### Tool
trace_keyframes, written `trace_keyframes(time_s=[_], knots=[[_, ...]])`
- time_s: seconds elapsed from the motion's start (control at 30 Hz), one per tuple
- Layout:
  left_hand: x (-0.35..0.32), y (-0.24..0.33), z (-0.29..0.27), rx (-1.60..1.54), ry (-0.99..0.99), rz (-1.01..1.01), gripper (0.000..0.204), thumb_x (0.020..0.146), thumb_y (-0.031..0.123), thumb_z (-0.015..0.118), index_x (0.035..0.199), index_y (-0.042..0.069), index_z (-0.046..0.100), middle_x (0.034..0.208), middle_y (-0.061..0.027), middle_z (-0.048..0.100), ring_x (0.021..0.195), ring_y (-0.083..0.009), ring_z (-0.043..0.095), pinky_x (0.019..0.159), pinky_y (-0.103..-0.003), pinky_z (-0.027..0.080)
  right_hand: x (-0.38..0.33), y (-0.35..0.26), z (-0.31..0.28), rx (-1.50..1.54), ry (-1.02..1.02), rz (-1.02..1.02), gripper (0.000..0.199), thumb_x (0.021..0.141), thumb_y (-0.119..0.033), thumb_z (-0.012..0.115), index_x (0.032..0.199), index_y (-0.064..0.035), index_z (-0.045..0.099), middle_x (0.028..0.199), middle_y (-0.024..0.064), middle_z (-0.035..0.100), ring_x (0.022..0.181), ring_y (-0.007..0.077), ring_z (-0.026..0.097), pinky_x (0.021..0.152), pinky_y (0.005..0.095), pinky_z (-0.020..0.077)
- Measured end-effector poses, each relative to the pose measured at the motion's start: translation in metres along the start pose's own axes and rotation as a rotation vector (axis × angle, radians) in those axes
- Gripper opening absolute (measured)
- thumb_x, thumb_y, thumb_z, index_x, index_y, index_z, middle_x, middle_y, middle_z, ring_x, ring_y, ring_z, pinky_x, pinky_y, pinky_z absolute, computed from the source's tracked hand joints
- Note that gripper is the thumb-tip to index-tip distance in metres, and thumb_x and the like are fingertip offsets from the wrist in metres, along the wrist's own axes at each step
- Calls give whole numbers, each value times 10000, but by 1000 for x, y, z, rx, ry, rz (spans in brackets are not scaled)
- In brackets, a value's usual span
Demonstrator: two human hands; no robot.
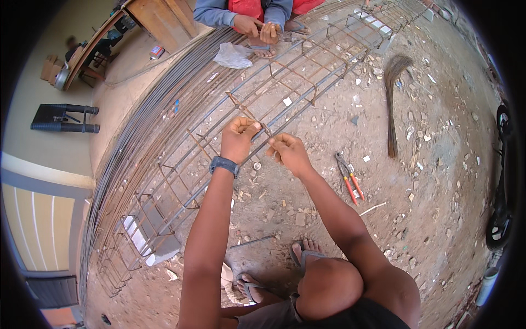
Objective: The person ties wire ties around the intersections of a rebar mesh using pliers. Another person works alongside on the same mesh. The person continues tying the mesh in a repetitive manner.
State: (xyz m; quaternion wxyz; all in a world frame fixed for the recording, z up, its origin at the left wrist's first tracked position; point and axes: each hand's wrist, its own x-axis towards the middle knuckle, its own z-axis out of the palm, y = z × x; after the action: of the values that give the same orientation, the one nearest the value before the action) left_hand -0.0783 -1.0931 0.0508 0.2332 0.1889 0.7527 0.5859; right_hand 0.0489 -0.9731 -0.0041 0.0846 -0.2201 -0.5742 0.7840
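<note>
A long rebar cage (314, 88) of rusty stirrups and straight bars stretches diagonally before me, from lower left to upper right. My left hand (239, 138), with a dark band at the wrist, is closed in a pinch beside a stirrup at the cage's near side. Just right of it, my right hand (289, 153) pinches too, its thumb and forefinger closed. Between the fingertips, thin dark wire (267, 130) shows at the joint of stirrup and bar. Pliers (349, 178) with red-orange handles lie on the ground to the right of my right hand.
Loose steel rods (164, 107) lie bundled along the cage's far side, with a clear plastic bag (233, 56) on them. Another person (249, 19) crouches beyond. White blocks (147, 241) sit under the cage. A twig broom (392, 101) lies right; rubble bits litter the ground.
</note>
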Motion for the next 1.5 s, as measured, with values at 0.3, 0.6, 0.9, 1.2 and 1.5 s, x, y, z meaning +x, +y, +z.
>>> trace_keyframes(time_s=[0.3, 0.6, 0.9, 1.2, 1.5], knots=[[-6, 2, 13, 138, -39, 57, 259, 876, 202, 774, 984, -1, 655, 902, -83, 734, 745, -96, 655, 629, -238, 503, 6, -4, 5, 9, 17, -127, 184, 1014, -153, 569, 942, -12, 663, 809, 47, 706, 583, 70, 548, 511, 236, 432], [-5, 9, 20, 340, -32, 64, 273, 880, 221, 766, 900, -30, 660, 794, -97, 732, 694, -136, 692, 630, -267, 536, -1, -17, 15, 4, 146, -139, 65, 979, -64, 598, 973, -11, 561, 837, 88, 713, 620, 111, 639, 550, 267, 509], [4, -9, 21, 145, -80, -4, 175, 854, 102, 739, 949, -15, 652, 835, -96, 736, 743, -142, 705, 633, -262, 538, 29, -81, 10, -957, 91, -767, 143, 897, -128, 644, 1011, -49, 679, 960, 133, 669, 896, 328, 655, 797, 413, 523], [9, 16, 8, 95, -159, -300, 172, 845, 137, 756, 988, 65, 694, 905, -63, 745, 801, -135, 723, 638, -256, 525, 55, -112, 20, -1112, -200, -747, 128, 886, -118, 633, 951, -57, 724, 908, 116, 669, 876, 339, 647, 775, 431, 513], [15, 19, 0, 40, -232, -356, 216, 857, 181, 779, 986, 29, 696, 905, -64, 735, 788, -107, 698, 638, -234, 533, -4, -39, 4, -113, 166, -578, 117, 958, -113, 642, 991, -19, 705, 878, 57, 703, 747, 140, 615, 702, 271, 498]])
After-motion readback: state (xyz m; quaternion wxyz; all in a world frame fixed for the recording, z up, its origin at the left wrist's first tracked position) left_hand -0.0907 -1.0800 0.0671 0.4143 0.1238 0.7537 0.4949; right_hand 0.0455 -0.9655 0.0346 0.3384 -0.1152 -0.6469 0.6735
